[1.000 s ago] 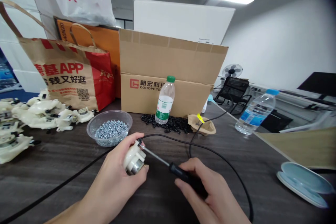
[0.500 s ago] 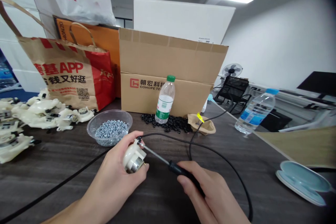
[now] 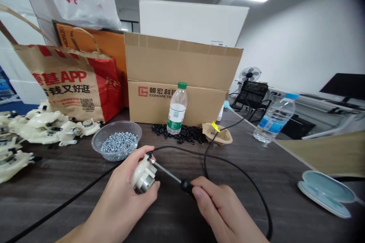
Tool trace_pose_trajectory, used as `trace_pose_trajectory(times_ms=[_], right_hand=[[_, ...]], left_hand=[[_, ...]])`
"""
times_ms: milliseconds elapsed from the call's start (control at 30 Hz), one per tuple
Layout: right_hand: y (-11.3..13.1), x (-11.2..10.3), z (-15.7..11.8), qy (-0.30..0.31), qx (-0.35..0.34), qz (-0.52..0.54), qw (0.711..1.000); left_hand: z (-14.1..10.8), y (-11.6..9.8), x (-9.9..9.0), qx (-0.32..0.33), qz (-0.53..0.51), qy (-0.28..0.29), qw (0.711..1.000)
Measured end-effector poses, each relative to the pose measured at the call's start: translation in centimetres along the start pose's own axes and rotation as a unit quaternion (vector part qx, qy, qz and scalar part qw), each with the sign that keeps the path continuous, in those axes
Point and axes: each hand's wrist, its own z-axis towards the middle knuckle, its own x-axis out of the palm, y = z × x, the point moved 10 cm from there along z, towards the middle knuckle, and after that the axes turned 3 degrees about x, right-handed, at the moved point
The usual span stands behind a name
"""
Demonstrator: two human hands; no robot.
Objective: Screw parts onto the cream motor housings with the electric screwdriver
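**Screwdriver point(image 3: 168, 173) tip at white plastic part point(image 3: 142, 176)**

Left hand point(image 3: 125, 193) clamped around the part, right hand point(image 3: 219, 207) clamped on the black handle, both close but apart. Just beyond the left hand, a clear bowl point(image 3: 94, 145) of screws point(image 3: 118, 142).

Left hand point(image 3: 132, 197) curled in grip; right hand point(image 3: 221, 209) closed in fist, just apart.

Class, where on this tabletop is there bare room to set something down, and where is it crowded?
Bare wood shows between the cable and the blue case, and below the bowl, left of the left hand. Crowded along the back: box, bottle, pellets, white parts.
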Motion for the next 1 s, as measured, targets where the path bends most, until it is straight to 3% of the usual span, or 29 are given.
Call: trace_pose_trajectory(times_ms=[133, 333, 533, 700, 833, 1000], right_hand=[[-0.4, 0.0, -0.1, -0.012, 0.029, 0.001, 1.000], [0.8, -0.1, -0.2, -0.020, -0.024, -0.002, 1.000], [0.1, 0.1, -0.4, -0.023, 0.022, -0.009, 0.999], [1.1, -0.4, -0.7, -0.013, -0.020, -0.006, 1.000], [0.6, -0.5, -0.8, -0.010, 0.033, 0.005, 0.999], [-0.5, 0.0, -0.7, -0.002, 0.072, 0.006, 0.997]], left_hand=[[0.1, -0.3, -0.1, 0.000, -0.007, -0.007, 1.000], [-0.1, -0.2, -0.4, 0.013, 0.024, -0.020, 0.999], [-0.2, 0.3, -0.1, -0.010, 0.012, -0.007, 1.000], [-0.3, -0.2, -0.3, -0.003, 0.013, -0.016, 1.000], [-0.4, -0.8, -0.3, 0.031, 0.032, -0.021, 0.999], [-0.4, -0.2, 0.0, -0.014, -0.003, -0.011, 1.000]])
